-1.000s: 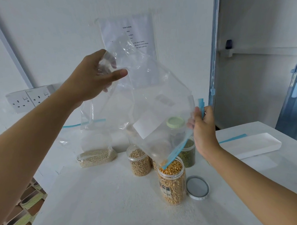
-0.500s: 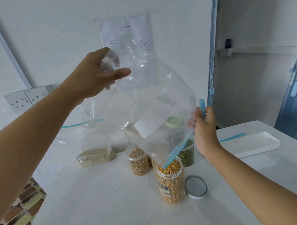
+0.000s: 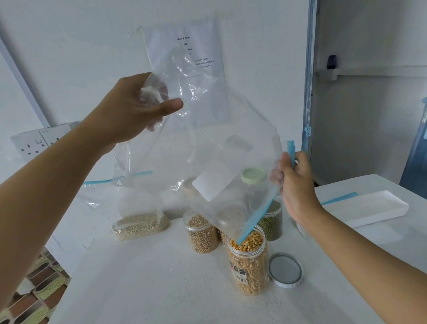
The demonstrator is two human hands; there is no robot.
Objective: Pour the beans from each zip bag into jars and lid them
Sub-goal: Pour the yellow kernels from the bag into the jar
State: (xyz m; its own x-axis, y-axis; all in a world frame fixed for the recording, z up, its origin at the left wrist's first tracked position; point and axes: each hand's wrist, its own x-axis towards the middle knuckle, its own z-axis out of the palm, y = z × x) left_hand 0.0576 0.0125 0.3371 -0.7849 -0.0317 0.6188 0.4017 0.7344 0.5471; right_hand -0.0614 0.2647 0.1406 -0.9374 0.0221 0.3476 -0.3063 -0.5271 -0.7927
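I hold a clear, emptied zip bag upside down over an open jar of yellow corn kernels. My left hand grips the bag's bottom corner, raised high. My right hand pinches the blue zip strip at the bag's mouth, whose lower end dips into the jar's opening. The jar's lid lies flat on the table just right of it. Behind stand an open jar of pale soybeans and a jar of green beans partly hidden by the bag.
Another zip bag of small pale grains leans at the back left of the white table. A green-lidded jar shows through the bag. A white tray sits at the right. Wall sockets are at the left.
Hardly any: my left hand has lifted the bag's bottom corner slightly. The bag's mouth stays at the corn jar and my right hand stays put.
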